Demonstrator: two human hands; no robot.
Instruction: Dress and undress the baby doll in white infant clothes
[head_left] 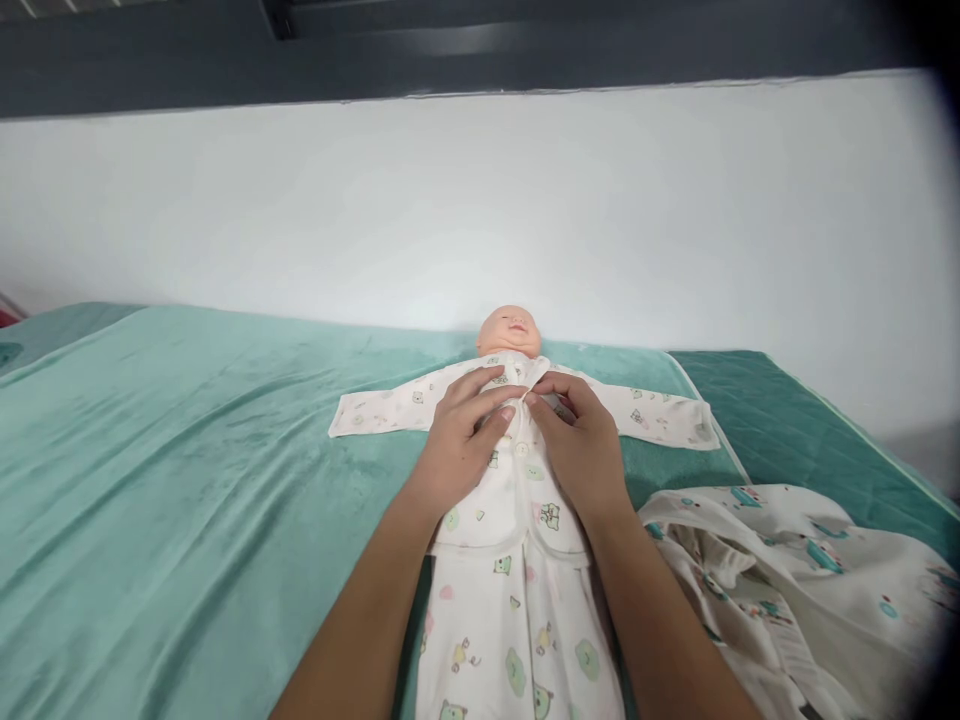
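A baby doll (509,331) lies on its back on a teal blanket (187,470), head toward the wall, arms spread. It wears a white printed jacket (525,480) and matching trousers (517,640). Both my hands rest on the doll's chest. My left hand (461,435) pinches the left front edge of the jacket near a button. My right hand (576,435) pinches the right front edge, fingertips meeting the left ones at the jacket's opening just below the collar.
A crumpled white cloth with a teal animal print (795,580) lies at the right of the doll. A darker green quilted mat (787,430) shows under the blanket at the right. A white wall (480,200) stands behind the bed.
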